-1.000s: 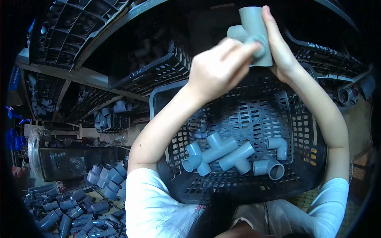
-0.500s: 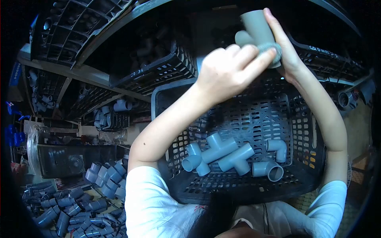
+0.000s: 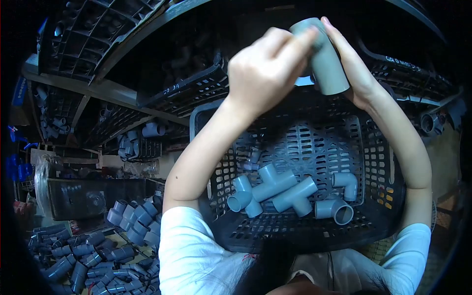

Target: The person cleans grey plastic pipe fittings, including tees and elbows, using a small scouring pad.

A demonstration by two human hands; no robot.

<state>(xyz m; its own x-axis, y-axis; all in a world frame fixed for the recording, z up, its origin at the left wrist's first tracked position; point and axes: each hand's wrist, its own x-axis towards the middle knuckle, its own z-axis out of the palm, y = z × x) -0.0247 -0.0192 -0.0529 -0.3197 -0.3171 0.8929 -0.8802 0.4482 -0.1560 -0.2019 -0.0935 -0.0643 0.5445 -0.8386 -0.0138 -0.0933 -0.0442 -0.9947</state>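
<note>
High over the black crate, my right hand grips a grey plastic pipe tee from its right side, fingers stretched along the tube. The tee is tilted, one open end up and the other down. My left hand, blurred by motion, is closed and pressed against the tee's upper end. Pinched under its fingertips is a small grey-green cloth, mostly hidden. Below, the black crate holds several grey fittings, among them a tee and an elbow.
Shelves with black crates of fittings stand ahead and to the left. A large heap of grey fittings lies at lower left, near a dark bin. Another crate sits at upper right.
My left hand has moved left and up along the tee, taking the cloth from its lower end to its upper end. The tee has turned in my right hand, its side branch less visible.
</note>
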